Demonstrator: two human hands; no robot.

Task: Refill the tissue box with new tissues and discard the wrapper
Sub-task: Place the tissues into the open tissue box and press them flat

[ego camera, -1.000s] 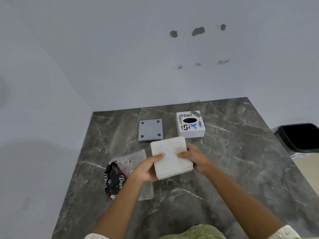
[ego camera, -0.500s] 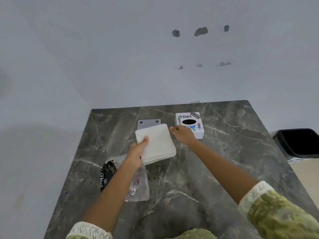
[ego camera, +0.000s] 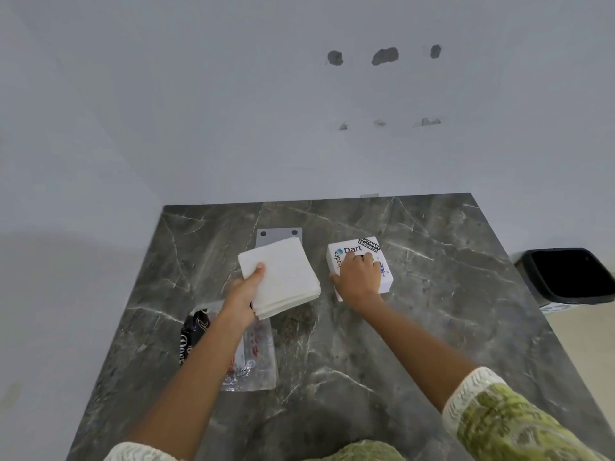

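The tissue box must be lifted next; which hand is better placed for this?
Right. The right hand already rests on the tissue box, while the left hand holds the tissue stack.

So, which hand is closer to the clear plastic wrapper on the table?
Left. The left hand, holding the tissue stack, is just above the wrapper. The right hand rests on the tissue box, farther right.

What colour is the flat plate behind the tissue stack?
The plate is plain grey with dark round dots near its corners, seen in the head view.
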